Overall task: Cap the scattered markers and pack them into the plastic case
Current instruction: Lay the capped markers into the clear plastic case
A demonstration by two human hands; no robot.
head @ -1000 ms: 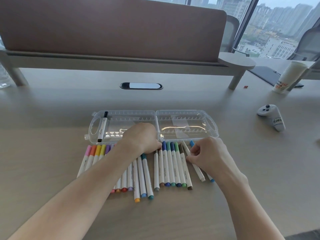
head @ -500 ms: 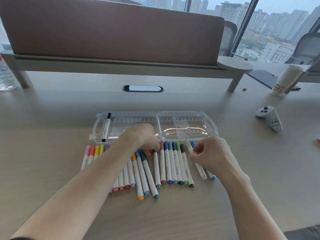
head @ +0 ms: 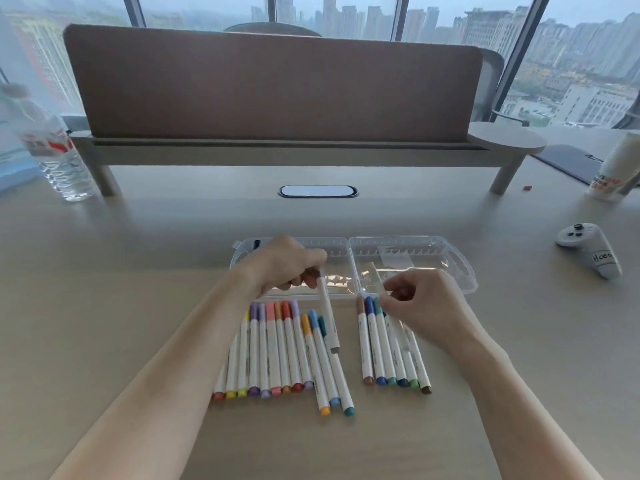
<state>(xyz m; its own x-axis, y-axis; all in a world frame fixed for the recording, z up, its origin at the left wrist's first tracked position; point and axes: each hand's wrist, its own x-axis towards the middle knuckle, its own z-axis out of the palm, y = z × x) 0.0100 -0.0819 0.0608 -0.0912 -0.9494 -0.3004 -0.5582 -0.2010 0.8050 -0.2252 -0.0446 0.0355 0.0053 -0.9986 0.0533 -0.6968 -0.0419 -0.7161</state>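
An open clear plastic case (head: 460,268) lies on the desk, with a black marker (head: 256,244) in its leftmost slot, mostly hidden. My left hand (head: 284,265) is over the case's left half and grips the cap end of a grey-tipped marker (head: 329,323), whose barrel slants down toward me. My right hand (head: 426,306) pinches the top of a blurred white marker (head: 401,337) above the right group. Capped markers lie in two groups in front of the case: a left group (head: 273,351) and a right group (head: 372,344).
A water bottle (head: 55,154) stands at the far left and a paper cup (head: 614,168) at the far right. A grey controller (head: 588,251) lies right of the case. A desk divider (head: 277,91) on a shelf and a cable slot (head: 318,191) are behind.
My left hand has lifted the grey-tipped marker out of the row, leaving a gap between two groups. My right hand has raised its white marker. The camera view has tilted upward.
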